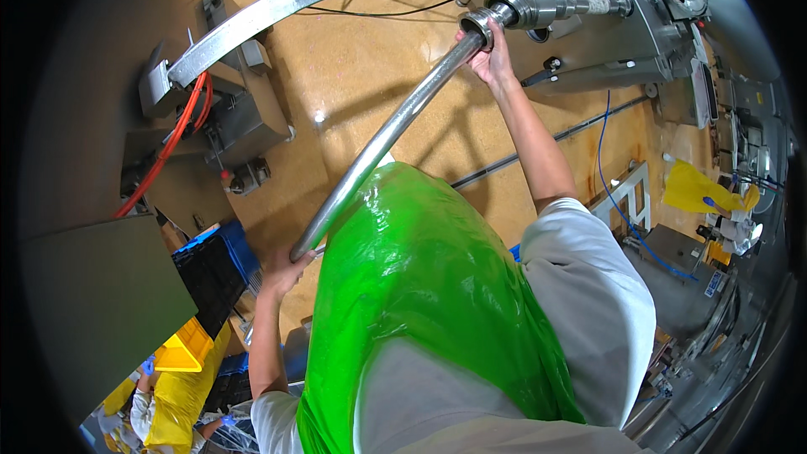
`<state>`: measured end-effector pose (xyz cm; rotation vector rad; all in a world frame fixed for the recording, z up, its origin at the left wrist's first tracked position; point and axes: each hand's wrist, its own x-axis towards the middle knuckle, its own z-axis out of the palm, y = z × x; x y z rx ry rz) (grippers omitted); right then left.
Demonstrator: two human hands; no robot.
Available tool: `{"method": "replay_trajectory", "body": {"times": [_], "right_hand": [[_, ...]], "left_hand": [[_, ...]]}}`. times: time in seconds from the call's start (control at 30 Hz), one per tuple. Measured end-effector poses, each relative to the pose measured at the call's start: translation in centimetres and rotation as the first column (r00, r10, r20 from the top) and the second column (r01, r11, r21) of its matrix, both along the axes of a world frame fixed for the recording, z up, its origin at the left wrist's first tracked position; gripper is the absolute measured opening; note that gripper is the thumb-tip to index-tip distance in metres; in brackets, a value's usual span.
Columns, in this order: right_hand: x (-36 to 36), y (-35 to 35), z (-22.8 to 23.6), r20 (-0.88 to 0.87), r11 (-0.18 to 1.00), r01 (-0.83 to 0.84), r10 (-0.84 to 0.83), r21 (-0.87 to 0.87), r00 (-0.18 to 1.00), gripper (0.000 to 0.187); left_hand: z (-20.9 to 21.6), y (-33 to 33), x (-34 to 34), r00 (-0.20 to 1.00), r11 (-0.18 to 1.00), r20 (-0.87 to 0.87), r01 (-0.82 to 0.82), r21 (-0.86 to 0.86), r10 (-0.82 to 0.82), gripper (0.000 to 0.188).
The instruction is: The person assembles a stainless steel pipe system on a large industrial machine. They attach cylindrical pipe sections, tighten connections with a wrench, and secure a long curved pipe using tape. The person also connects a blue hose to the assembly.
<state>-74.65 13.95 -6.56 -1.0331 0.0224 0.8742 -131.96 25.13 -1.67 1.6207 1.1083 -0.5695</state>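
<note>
A long shiny steel pipe [391, 134] runs slantwise in front of me, from lower left to upper right. Its lower end is gripped by my left hand [282, 273], beside my green apron [403, 252]. My right hand [493, 57] is closed around the upper end, fingers against a ring-shaped steel collar [477, 27]. Just beyond the collar is a thick steel pipe fitting [531, 3] on the machine. The pipe's end meets this fitting, but I cannot tell whether the two are fastened. Part of the left hand's grip is hidden.
A curved steel rail [269, 21] arches across the upper left, with an orange hose [172, 139] below it. Black cables cross the far floor. At right hangs a blue hose [602, 151]. People in yellow aprons [189, 395] stand lower left and far right [702, 187].
</note>
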Motion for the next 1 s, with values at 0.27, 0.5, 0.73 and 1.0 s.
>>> {"method": "replay_trajectory", "body": {"times": [0.27, 0.5, 0.73, 1.0], "right_hand": [[5.8, 0.0, -1.3, -0.127, 0.963, 0.262, -0.253, 0.058, 0.959, 0.074], [3.2, 1.5, -0.3, -0.108, 0.905, 0.403, -0.391, 0.135, 0.914, 0.089], [2.0, 2.7, -3.5, 0.158, 0.89, 0.451, -0.456, 0.07, 0.876, 0.096], [3.3, 3.7, -4.9, -0.246, 0.772, 0.46, -0.39, 0.438, 0.887, 0.118]], "left_hand": [[1.0, -0.1, 0.9, 1.0, 0.999, -0.002, -0.013, -0.052, 0.013, 0.036], [1.4, -0.4, 1.2, 0.999, 0.999, -0.001, -0.036, -0.024, 0.036, 0.037], [0.6, -0.3, 0.5, 0.998, 0.999, -0.056, -0.025, -0.04, 0.023, 0.037], [0.2, -1.0, 0.9, 0.997, 0.994, -0.047, -0.064, -0.094, 0.06, 0.036]]}}
